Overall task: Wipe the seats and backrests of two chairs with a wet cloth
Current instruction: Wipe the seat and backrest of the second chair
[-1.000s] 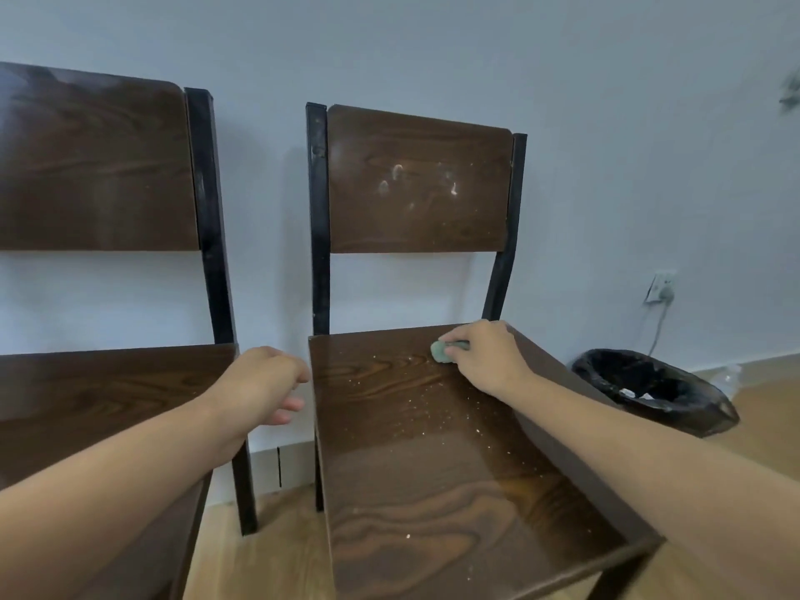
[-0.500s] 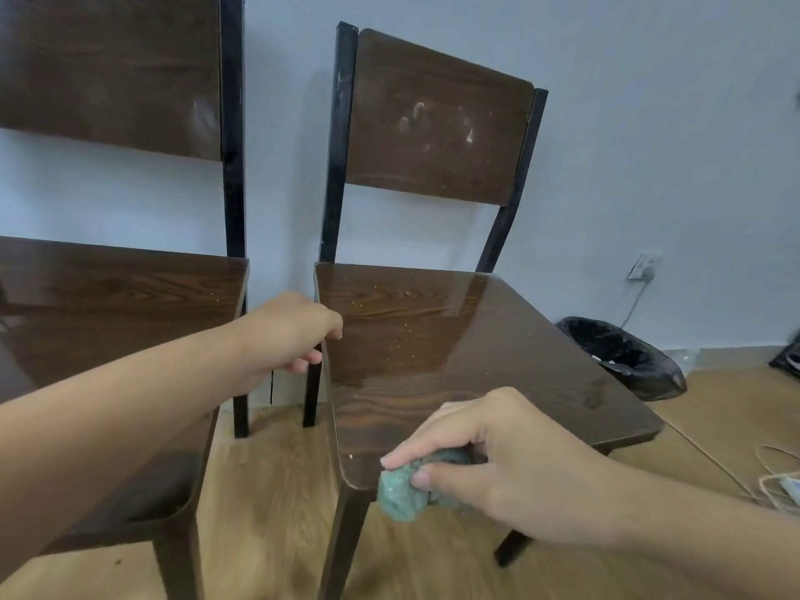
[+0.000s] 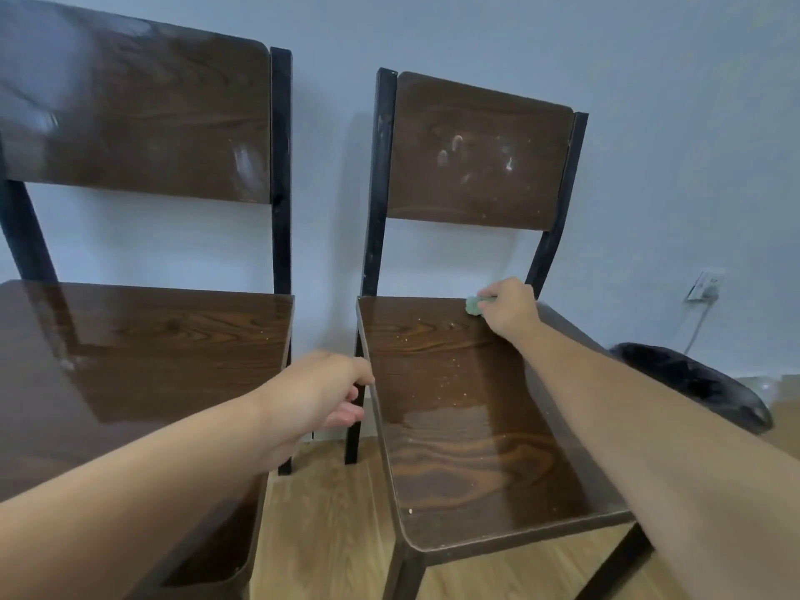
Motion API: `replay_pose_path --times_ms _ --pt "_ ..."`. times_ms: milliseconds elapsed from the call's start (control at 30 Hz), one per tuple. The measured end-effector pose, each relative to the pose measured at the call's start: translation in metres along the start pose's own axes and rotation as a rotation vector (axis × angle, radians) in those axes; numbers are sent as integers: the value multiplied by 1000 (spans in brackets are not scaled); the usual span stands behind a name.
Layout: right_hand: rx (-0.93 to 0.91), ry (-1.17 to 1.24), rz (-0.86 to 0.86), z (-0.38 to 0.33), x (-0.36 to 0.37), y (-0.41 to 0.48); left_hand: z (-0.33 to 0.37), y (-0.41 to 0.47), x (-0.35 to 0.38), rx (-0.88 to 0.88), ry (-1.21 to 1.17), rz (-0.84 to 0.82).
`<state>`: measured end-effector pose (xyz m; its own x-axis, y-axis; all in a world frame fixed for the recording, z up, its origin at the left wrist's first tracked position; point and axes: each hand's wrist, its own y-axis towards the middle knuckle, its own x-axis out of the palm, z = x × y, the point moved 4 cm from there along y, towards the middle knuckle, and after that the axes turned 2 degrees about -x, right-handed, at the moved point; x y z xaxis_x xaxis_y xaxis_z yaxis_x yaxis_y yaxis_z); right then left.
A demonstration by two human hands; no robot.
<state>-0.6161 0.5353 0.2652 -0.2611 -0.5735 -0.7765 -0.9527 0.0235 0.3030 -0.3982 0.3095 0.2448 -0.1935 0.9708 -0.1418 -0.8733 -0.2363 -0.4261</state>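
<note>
Small green wet cloth [image 3: 474,306]: mostly covered by the curled fingers of the right hand [image 3: 506,306], only its left end showing; left dark wood-grain chair with black metal frame [image 3: 143,339]: cut off by the left and bottom edges, its backrest smeared by blur at upper left; left hand [image 3: 318,394]: fingertips hidden beside the seat edge of the right dark wood-grain chair [image 3: 467,422], its grip not discernible; black-lined waste bin [image 3: 692,383]: blurred, partly behind the right forearm; white wall socket [image 3: 705,285]: too small to read.

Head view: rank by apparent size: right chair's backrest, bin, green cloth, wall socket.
1. right chair's backrest
2. bin, partly hidden behind the right arm
3. and 4. green cloth and wall socket: both small, cloth mostly covered by the right hand, so unranked.
</note>
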Motion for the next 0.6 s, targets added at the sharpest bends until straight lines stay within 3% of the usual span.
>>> replay_pose_path --times_ms 300,600 --pt "-373 0 -253 -43 -22 -118 5 11 1 13 -27 -12" --pt "-542 143 -561 -58 -80 -283 6 -3 7 45 48 -104"
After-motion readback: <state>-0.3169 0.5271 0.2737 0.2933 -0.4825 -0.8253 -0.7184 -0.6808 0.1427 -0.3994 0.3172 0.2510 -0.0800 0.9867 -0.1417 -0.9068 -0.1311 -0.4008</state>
